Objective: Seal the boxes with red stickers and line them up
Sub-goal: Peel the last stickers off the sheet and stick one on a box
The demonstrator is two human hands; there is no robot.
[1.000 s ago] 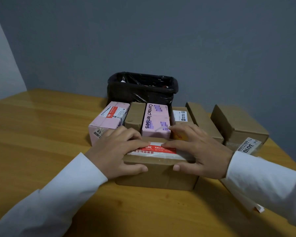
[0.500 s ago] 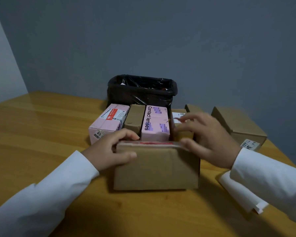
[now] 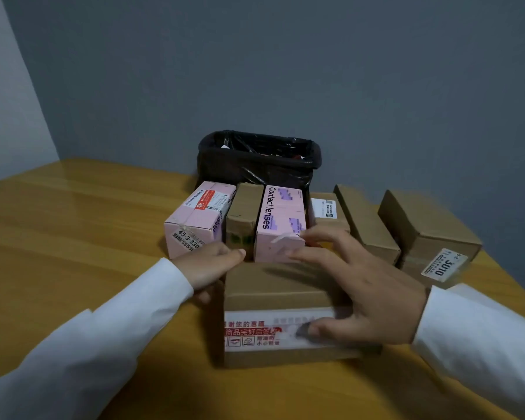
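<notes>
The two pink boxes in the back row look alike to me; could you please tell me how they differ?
The left pink box carries a red-and-white label on top and a printed sticker on its near end; the right pink box has "Contact lenses" printed along its top and a loose white tab at its near edge. The left one is angled slightly; the right one points straight back. A brown box separates them. Both are pink and similar in size.

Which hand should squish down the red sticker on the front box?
Probably the right hand: its thumb already lies on the red sticker, on the near face of the cardboard box. The left hand only holds the box's left side.
</notes>
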